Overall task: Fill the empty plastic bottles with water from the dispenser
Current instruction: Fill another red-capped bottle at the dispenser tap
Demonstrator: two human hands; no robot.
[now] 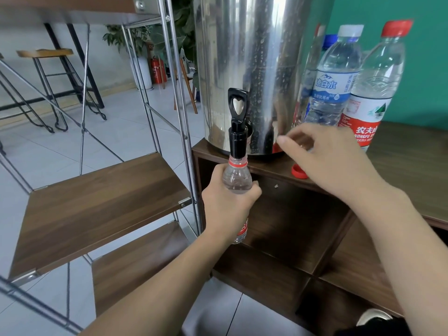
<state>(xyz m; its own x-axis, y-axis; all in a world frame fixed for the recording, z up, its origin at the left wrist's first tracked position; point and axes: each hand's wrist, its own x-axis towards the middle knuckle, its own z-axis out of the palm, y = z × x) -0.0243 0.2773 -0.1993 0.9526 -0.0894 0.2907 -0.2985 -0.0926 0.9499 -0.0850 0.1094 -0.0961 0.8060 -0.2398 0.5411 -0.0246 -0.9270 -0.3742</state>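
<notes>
A steel water dispenser (247, 57) stands on a dark wooden cabinet (412, 166). Its black tap (238, 127) points down with the lever upright. My left hand (228, 204) grips a clear red-labelled bottle (237, 178), uncapped, its mouth right under the tap spout. The bottle looks nearly full of water. My right hand (324, 154) hovers with relaxed fingers over the cabinet top beside the dispenser base, just above a loose red cap (298, 171). Behind it stand a capped blue-labelled bottle (332, 76) and a capped red-labelled bottle (371, 86).
A metal-framed rack with wooden shelves (97, 204) stands to the left, close to the held bottle. Open cabinet compartments (291, 221) lie below the dispenser. Bar stools (46, 86) and plants are further back on the tiled floor. A teal wall (431, 57) backs the cabinet.
</notes>
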